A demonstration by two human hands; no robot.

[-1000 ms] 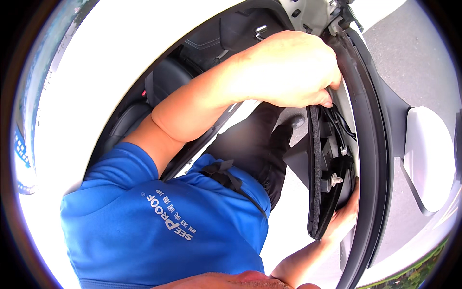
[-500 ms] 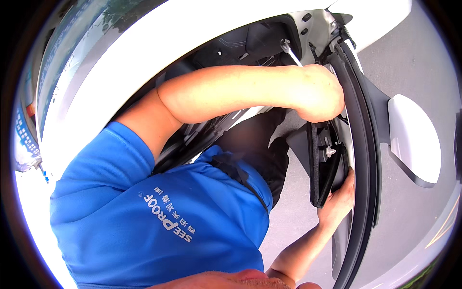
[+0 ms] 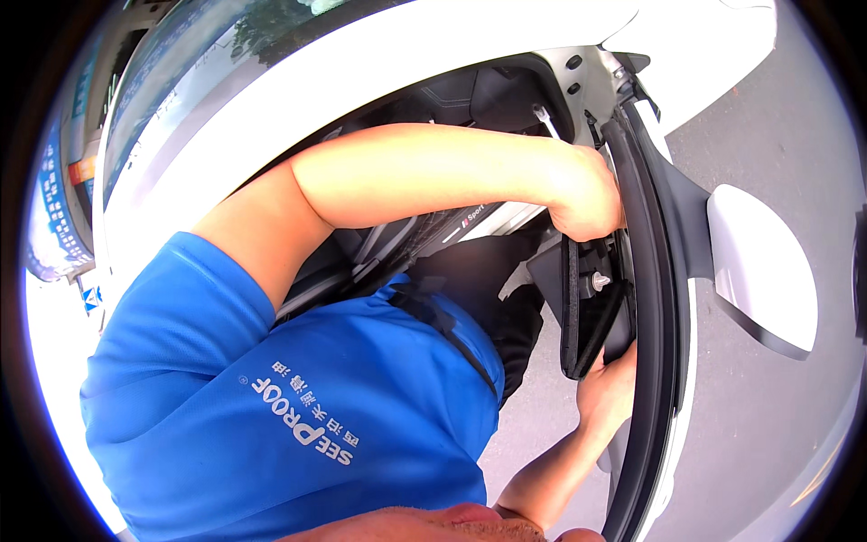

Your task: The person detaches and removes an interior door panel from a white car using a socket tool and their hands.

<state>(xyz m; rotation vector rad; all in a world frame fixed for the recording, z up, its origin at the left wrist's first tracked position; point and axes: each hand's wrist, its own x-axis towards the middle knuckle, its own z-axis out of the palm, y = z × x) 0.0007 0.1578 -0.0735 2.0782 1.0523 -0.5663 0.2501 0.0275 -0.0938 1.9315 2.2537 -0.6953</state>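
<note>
My left forearm reaches across to the inside of an open car door (image 3: 664, 298). My left hand (image 3: 587, 194) is bent at the wrist and closed, its fingertips hidden below. A slim silver-shafted tool (image 3: 547, 122) sticks out beyond the wrist and runs under this hand. Just below is a black trim piece (image 3: 571, 334) of the door, narrowing toward its lower end, with a silver knob (image 3: 600, 282) in its recess. My right hand (image 3: 607, 384) lies against the lower end of that trim piece, beside the door's inner side. Most of its fingers are hidden behind the trim and door.
The white car body (image 3: 379, 72) arches over the dark cabin on my left. My torso is in the door opening, beside the sill (image 3: 452, 233). A white side mirror (image 3: 768, 271) juts from the door's outer side, above grey ground (image 3: 777, 117).
The view has shifted, so the car sits lower and the door farther left. The silver-shafted tool's end has turned slightly. My right hand stays beside the trim piece.
</note>
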